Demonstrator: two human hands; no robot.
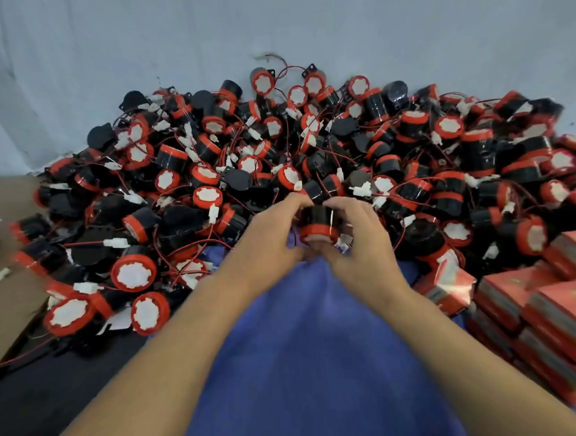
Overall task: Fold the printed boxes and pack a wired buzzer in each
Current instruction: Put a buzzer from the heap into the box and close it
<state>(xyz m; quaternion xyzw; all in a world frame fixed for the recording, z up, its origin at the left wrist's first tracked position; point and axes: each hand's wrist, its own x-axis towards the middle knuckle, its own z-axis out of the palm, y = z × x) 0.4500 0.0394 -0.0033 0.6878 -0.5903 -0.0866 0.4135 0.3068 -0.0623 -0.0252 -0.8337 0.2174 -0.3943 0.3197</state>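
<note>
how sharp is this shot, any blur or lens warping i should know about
Head view: the wide lens splays the forearms toward the bottom corners; the buzzer pile mid-frame is fairly sharp; the left hand, right hand and the buzzer they hold are slightly smeared; the red box stacks at the right edge blur most; light is soft and even, no harsh glare.

We're seeing black and red everywhere: the pile of buzzers [276, 158] shows black bodies, red rims, white faces, thin red wires [79, 244] and white plugs [116, 243]. The held buzzer [317, 222] is black with a red band. Beneath us is solid blue cloth [305, 351]. On the right, red-orange printed boxes [555, 309] with grey edges; on the left, plain brown cardboard [8, 302]; behind, a pale grey sheet [268, 23].
</note>
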